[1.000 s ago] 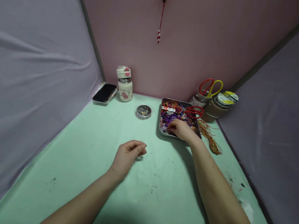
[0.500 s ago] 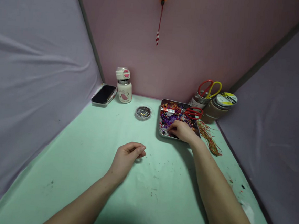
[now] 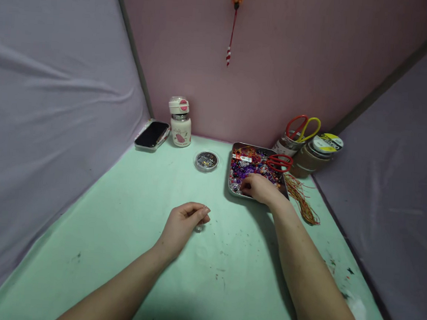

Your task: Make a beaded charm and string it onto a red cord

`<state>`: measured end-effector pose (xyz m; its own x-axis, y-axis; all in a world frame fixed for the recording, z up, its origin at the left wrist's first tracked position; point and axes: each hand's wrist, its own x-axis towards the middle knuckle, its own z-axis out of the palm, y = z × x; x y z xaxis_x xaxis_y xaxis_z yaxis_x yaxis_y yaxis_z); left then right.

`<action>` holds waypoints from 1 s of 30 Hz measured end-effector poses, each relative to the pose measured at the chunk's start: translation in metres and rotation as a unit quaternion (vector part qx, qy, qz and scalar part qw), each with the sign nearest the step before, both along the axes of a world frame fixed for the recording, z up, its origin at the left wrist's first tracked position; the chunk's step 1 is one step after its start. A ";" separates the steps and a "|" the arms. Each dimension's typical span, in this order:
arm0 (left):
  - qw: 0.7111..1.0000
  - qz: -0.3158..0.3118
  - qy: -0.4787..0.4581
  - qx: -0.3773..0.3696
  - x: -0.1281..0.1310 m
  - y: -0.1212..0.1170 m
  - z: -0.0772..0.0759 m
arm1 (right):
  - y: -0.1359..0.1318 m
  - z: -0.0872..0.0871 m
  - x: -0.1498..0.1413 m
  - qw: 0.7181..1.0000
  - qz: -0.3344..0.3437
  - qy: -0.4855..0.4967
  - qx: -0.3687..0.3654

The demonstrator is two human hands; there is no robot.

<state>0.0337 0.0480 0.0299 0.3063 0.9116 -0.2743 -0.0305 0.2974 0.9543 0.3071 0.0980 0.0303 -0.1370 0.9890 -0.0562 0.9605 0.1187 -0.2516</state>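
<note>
From the head view, our left hand [image 3: 182, 224] has thumb and fingertips pressed together above the counter [image 3: 152, 189], a small clear object [image 3: 199, 228] just below. Our right hand [image 3: 260, 187] dips among beads [image 3: 246, 169] in the metal tray [image 3: 237, 195]; we cannot tell whether it pinches any.

Purple, red and black beads [image 3: 241, 171], mint-green tabletop [image 3: 127, 217], dusty-pink wall [image 3: 287, 62], pink-patterned white bottle [image 3: 180, 132]

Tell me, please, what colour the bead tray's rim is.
The tray's rim is metallic silver, showing best in the head view.
</note>
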 end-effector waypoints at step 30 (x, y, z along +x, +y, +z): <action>0.995 0.049 -0.080 -0.014 -0.005 0.007 -0.001 | -0.025 0.020 -0.096 0.713 -0.071 0.681 -0.150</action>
